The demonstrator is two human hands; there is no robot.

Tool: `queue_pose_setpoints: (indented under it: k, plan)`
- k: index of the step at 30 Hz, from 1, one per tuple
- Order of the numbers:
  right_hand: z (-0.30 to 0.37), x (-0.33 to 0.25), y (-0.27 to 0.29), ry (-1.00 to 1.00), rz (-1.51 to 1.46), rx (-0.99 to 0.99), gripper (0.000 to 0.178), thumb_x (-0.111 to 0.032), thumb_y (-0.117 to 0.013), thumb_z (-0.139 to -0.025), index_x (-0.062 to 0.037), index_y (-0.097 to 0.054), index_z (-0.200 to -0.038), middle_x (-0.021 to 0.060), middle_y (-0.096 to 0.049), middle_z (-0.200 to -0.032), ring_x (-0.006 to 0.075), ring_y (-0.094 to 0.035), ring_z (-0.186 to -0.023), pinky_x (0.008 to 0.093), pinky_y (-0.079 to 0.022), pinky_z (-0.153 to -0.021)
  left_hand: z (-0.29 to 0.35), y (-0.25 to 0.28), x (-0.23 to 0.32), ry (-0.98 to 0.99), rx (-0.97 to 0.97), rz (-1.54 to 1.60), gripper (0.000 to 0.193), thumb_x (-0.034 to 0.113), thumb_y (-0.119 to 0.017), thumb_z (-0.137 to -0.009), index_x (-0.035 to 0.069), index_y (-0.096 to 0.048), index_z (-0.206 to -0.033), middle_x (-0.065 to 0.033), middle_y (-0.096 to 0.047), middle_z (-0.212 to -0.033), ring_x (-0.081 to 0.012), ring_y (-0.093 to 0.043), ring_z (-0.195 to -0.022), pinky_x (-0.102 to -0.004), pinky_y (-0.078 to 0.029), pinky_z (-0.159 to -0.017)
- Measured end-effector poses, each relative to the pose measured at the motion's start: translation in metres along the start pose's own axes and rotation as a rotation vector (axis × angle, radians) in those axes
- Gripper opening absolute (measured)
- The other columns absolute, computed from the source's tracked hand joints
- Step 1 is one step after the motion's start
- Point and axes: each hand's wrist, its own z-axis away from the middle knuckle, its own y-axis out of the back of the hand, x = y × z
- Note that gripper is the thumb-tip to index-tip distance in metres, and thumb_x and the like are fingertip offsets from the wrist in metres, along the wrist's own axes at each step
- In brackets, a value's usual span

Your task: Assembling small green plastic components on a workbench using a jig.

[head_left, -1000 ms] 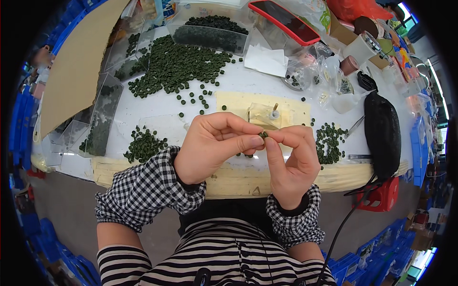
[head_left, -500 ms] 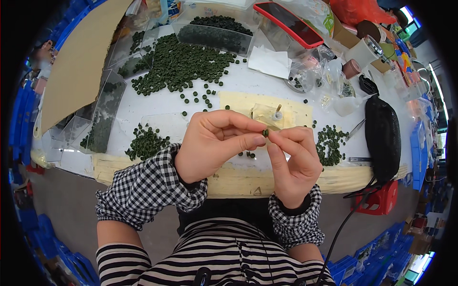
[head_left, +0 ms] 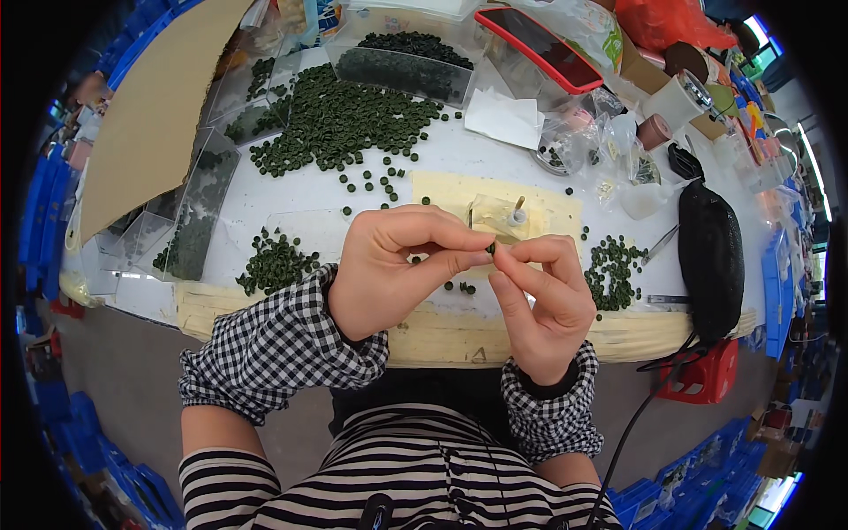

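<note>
A small dark green disc-like piece (head_left: 491, 249) is held up between my two hands over the table. My left hand (head_left: 397, 265) pinches it between thumb and forefinger. From the other side my right hand (head_left: 552, 300) meets it with bent fingers, a fingertip on the piece and the thumb a little lower. The fingertips partly hide the piece. Just beyond stands a pale block with an upright peg (head_left: 518, 205), on a cream sheet (head_left: 433, 186). Several like green pieces (head_left: 276, 263) are heaped left of my left hand, and more (head_left: 616, 272) lie right of my right hand.
A large spread of green pieces (head_left: 336, 115) covers the far left, beside clear bins (head_left: 402, 78) and a cardboard sheet (head_left: 159, 106). A red-cased phone (head_left: 539, 49), white paper (head_left: 503, 117), tweezers (head_left: 661, 245), a steel ruler (head_left: 669, 299) and a black pouch (head_left: 709, 256) lie about.
My fingers have shifted slightly on the green piece, and less of it shows now. The table scene sits slightly right and lower in the picture. Both hands stay together.
</note>
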Motion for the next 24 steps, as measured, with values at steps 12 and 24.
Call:
queue_pose_setpoints:
  k: [12,24]
  plan:
    - [0.0007,-0.0028,0.0008,-0.045,-0.1,0.033,0.029,0.004,-0.069,-0.073,-0.0049,-0.071,-0.1,0.0062,-0.062,-0.09,0.018,-0.054,-0.081,0.0269,-0.043,-0.071,-0.0031,-0.0033,0.0032,0.142,0.001,0.271,0.018,-0.005,-0.063,-0.083,-0.005,-0.065,-0.101,-0.0136,-0.066,-0.094,-0.0159,-0.065,-0.086,-0.0256,-0.055,-0.078]
    - [0.0011,-0.0041,0.0021,-0.049,-0.107,0.0,0.03,0.006,-0.068,-0.074,-0.005,-0.07,-0.102,0.0065,-0.061,-0.091,0.0181,-0.055,-0.083,0.0266,-0.045,-0.071,-0.0005,-0.0021,-0.0042,0.086,0.015,0.176,0.014,-0.001,-0.066,-0.082,-0.001,-0.068,-0.096,-0.01,-0.067,-0.09,-0.0128,-0.065,-0.082,-0.0229,-0.053,-0.073]
